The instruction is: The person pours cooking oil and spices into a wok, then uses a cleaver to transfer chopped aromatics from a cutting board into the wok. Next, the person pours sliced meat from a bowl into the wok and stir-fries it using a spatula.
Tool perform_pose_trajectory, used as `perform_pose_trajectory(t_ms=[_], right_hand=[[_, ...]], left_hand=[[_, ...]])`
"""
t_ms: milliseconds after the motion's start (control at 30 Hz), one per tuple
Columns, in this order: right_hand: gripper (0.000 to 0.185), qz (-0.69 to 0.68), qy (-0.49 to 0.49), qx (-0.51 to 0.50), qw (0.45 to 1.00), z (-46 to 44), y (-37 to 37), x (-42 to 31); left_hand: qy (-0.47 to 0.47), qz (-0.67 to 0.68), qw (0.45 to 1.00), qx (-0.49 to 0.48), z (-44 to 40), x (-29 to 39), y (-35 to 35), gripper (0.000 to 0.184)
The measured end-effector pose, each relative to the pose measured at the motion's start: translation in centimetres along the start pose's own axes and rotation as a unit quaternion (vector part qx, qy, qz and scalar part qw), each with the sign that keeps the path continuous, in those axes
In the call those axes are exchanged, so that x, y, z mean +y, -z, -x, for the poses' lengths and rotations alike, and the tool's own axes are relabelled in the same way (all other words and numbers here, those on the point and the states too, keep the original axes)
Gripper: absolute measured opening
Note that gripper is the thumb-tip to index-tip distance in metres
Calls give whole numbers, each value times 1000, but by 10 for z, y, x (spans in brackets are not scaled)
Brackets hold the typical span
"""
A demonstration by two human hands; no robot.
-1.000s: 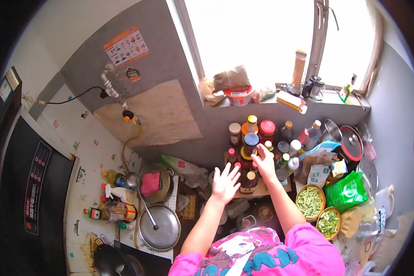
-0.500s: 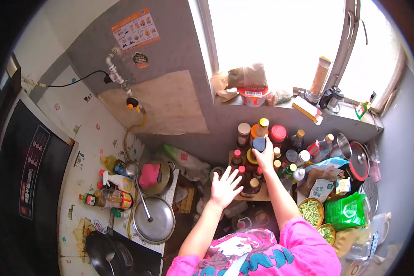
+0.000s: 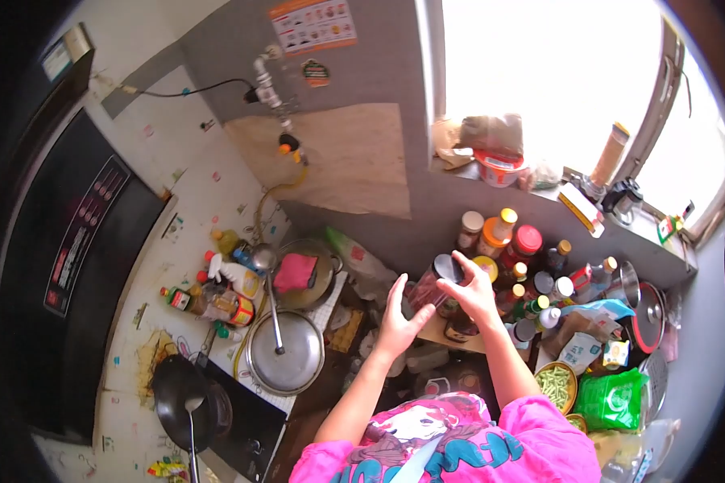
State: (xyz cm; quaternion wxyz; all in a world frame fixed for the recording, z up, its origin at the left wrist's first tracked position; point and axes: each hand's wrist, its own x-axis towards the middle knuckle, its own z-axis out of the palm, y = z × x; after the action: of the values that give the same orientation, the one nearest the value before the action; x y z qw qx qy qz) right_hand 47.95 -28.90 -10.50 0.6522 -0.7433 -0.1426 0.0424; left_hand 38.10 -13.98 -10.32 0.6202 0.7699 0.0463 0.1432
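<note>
My right hand [image 3: 473,291] grips a clear jar [image 3: 428,291] with a dark lid, fingers and thumb at the lid end. The jar is tilted, and its contents look reddish. Beside its lower end is my left hand [image 3: 401,324], open, with thumb and fingers apart; whether it touches the jar I cannot tell. Behind and to the right, bottles and jars crowd a wooden board [image 3: 433,328], among them a red-lidded jar [image 3: 527,240] and an orange jar [image 3: 493,238]. A dark bottle [image 3: 461,326] stands just under my hands.
On the left counter are a lidded pot [image 3: 285,352], a ladle [image 3: 275,314], a pink cloth [image 3: 295,272], a wok [image 3: 177,402] and a spray bottle [image 3: 232,275]. To the right are a bowl of cut green vegetables [image 3: 554,386], a green package [image 3: 612,400] and a red-rimmed lid [image 3: 649,318].
My right hand has lifted the dark-lidded jar from among the bottles and tilted it. My left hand has turned inward beside it. The camera view has shifted.
</note>
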Motion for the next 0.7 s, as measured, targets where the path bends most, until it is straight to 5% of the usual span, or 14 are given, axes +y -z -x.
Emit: perform_pose_trajectory(t_ms=[100, 267, 367, 433, 567, 700], right_hand=[[65, -112, -16, -95, 989, 15, -36, -27], [65, -217, -36, -270, 938, 47, -98, -67], [66, -195, 40, -298, 934, 69, -135, -79], [67, -71, 200, -311, 926, 77, -157, -85], [55, -77, 145, -335, 928, 109, -197, -105], [46, -114, 196, -429, 875, 126, -220, -117]], left_hand=[[-89, -183, 977, 57, 21, 10, 28, 90], [-27, -288, 944, 156, 70, 33, 82, 83], [-18, -304, 927, 221, 103, 36, 110, 77], [-51, -337, 909, 241, 123, 46, 126, 72], [-4, -284, 910, 302, 167, 59, 146, 73], [-3, -233, 917, 324, 202, 52, 159, 70]])
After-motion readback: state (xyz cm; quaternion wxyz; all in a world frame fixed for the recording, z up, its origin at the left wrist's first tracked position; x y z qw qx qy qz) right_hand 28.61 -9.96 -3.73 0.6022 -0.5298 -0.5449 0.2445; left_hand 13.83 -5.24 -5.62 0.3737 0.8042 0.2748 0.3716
